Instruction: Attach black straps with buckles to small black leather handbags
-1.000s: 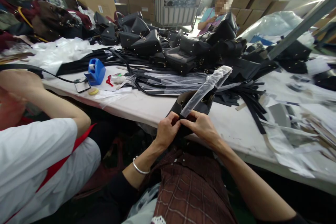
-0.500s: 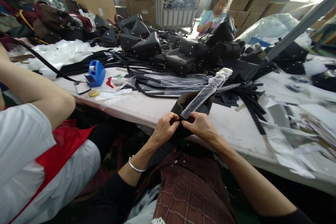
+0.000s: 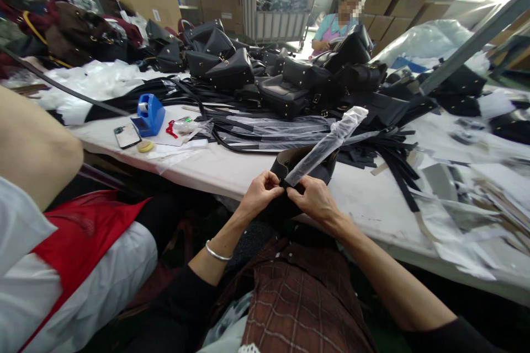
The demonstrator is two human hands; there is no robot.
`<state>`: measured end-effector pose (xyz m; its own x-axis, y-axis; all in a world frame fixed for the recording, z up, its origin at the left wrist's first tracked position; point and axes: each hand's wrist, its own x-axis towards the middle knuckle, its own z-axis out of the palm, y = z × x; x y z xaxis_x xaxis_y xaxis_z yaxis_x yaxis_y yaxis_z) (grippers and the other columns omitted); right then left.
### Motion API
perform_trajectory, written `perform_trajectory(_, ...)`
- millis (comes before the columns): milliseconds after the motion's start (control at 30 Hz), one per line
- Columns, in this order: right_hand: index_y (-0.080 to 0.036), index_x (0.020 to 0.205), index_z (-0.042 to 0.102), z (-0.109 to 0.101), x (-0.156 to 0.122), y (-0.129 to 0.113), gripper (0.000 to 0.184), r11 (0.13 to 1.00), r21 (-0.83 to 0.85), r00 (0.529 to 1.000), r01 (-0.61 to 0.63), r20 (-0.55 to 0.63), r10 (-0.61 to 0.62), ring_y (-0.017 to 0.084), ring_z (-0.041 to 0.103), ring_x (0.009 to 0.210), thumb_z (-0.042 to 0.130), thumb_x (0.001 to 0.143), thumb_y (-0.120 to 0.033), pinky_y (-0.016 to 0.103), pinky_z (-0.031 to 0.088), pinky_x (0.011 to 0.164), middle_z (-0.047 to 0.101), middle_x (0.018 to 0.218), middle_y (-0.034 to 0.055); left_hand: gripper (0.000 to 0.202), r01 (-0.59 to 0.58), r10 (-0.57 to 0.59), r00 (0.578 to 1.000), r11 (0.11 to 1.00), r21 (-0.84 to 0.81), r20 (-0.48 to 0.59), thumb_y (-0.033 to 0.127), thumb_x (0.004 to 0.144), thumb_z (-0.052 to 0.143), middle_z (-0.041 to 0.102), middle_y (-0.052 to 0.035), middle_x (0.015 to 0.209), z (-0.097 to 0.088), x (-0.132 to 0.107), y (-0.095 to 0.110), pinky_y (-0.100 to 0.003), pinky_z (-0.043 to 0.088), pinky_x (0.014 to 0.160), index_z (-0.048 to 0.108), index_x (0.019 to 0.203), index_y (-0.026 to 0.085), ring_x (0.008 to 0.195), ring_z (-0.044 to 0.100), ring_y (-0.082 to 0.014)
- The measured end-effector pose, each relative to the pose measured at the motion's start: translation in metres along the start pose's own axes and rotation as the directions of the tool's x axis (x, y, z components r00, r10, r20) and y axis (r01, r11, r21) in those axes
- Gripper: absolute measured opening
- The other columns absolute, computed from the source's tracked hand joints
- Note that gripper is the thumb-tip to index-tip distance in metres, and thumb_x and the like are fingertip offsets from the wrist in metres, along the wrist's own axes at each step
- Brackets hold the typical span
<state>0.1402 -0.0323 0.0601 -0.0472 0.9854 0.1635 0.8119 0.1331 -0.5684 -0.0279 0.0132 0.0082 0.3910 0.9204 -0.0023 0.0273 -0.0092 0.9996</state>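
A black handbag point(image 3: 280, 164) stands at the table's front edge, its opening facing up. Rising out of it at a slant is a strap wrapped in clear plastic film point(image 3: 321, 150). My left hand point(image 3: 261, 192) pinches a small dark piece at the near rim of the bag, thumb and forefinger together. Close beside it, my right hand point(image 3: 313, 197) is closed on the wrapped strap's dark lower end. The fingertips of both hands almost meet there, and they hide how the strap joins the bag.
Black bags point(image 3: 285, 88) are heaped across the table, with film-covered straps point(image 3: 277, 131) before them. A blue tape dispenser point(image 3: 149, 116) and a phone point(image 3: 127, 135) lie left. Plastic scraps point(image 3: 455, 231) cover the right. A co-worker's arm point(image 3: 37, 143) is close on my left; another person point(image 3: 337, 30) works opposite.
My left hand's fingers have shifted slightly and rise a bit at the rim. My right hand stays nearly in place. The left co-worker's arm has moved left and toward me, with the long dark strap shifting.
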Motion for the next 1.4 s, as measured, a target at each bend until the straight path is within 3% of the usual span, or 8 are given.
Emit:
perform_trajectory(133, -0.018, 0.087, 0.070, 0.002, -0.003, -0.003, 0.020, 0.999, 0.014, 0.999, -0.037, 0.011, 0.037, 0.020, 0.064, 0.075, 0.054, 0.079, -0.027, 0.027, 0.045, 0.068, 0.072, 0.084, 0.0057, 0.026, 0.052, -0.050, 0.998, 0.995, -0.083, 0.032, 0.029, 0.065, 0.072, 0.053, 0.0049, 0.070, 0.001, 0.011, -0.006, -0.021, 0.037, 0.061, 0.053, 0.076, 0.016, 0.062, 0.049, -0.0082)
perform_trajectory(333, -0.020, 0.076, 0.069, 0.017, -0.021, -0.025, 0.015, 0.998, 0.039, 0.992, 0.040, 0.114, -0.044, 0.016, 0.062, 0.067, 0.056, 0.080, -0.027, 0.025, 0.042, 0.063, 0.071, 0.075, 0.0027, 0.027, 0.035, -0.038, 0.998, 0.997, -0.069, -0.049, 0.027, 0.061, 0.073, 0.053, 0.0061, 0.064, 0.007, 0.027, -0.005, -0.021, 0.038, 0.057, 0.052, 0.073, 0.016, 0.058, 0.048, -0.0087)
perform_trajectory(467, -0.019, 0.075, 0.069, 0.013, -0.017, -0.019, 0.021, 0.985, 0.170, 0.995, -0.023, 0.099, 0.006, 0.015, 0.061, 0.065, 0.056, 0.083, -0.032, 0.024, 0.042, 0.061, 0.070, 0.071, 0.0015, 0.024, -0.046, 0.018, 0.985, 0.986, -0.161, -0.170, 0.037, 0.078, 0.063, 0.059, 0.0024, 0.076, -0.007, 0.011, 0.001, -0.025, 0.047, 0.069, 0.054, 0.089, 0.017, 0.070, 0.058, -0.0116)
perform_trajectory(600, -0.021, 0.095, 0.073, 0.005, -0.010, -0.011, 0.023, 0.948, 0.318, 0.993, 0.000, 0.108, -0.036, 0.017, 0.065, 0.075, 0.056, 0.084, -0.032, 0.026, 0.046, 0.068, 0.073, 0.087, 0.0018, 0.023, -0.058, 0.058, 0.997, 0.998, -0.011, -0.051, 0.039, 0.082, 0.064, 0.062, -0.0003, 0.082, -0.021, -0.016, 0.006, -0.026, 0.047, 0.077, 0.060, 0.089, 0.017, 0.077, 0.058, -0.0130)
perform_trajectory(733, -0.020, 0.088, 0.073, 0.003, -0.009, -0.013, 0.019, 0.966, 0.259, 0.998, -0.017, 0.066, 0.000, 0.015, 0.060, 0.062, 0.063, 0.078, -0.032, 0.024, 0.043, 0.057, 0.069, 0.073, 0.0007, 0.021, -0.073, 0.073, 0.997, 0.992, 0.102, 0.001, 0.036, 0.081, 0.066, 0.063, -0.0014, 0.085, -0.017, -0.026, 0.005, -0.028, 0.046, 0.080, 0.063, 0.089, 0.018, 0.081, 0.058, -0.0149)
perform_trajectory(1067, -0.019, 0.086, 0.073, 0.002, -0.009, -0.015, 0.016, 0.985, 0.164, 0.996, -0.048, 0.083, 0.035, 0.020, 0.066, 0.075, 0.061, 0.080, -0.029, 0.029, 0.048, 0.069, 0.073, 0.083, 0.0047, 0.022, -0.007, 0.011, 0.997, 0.998, -0.056, 0.074, 0.032, 0.075, 0.071, 0.063, 0.0003, 0.084, -0.012, -0.020, 0.007, -0.025, 0.044, 0.077, 0.061, 0.089, 0.017, 0.078, 0.058, -0.0131)
perform_trajectory(1400, -0.018, 0.084, 0.070, 0.011, -0.009, -0.019, 0.019, 0.995, -0.099, 1.000, 0.002, 0.022, 0.000, 0.024, 0.066, 0.077, 0.054, 0.082, -0.029, 0.031, 0.048, 0.071, 0.071, 0.081, 0.0085, 0.017, -0.114, 0.114, 0.993, 0.991, 0.076, 0.003, 0.024, 0.075, 0.069, 0.058, -0.0011, 0.086, -0.012, -0.021, 0.000, -0.025, 0.044, 0.072, 0.063, 0.090, 0.017, 0.077, 0.054, -0.0130)
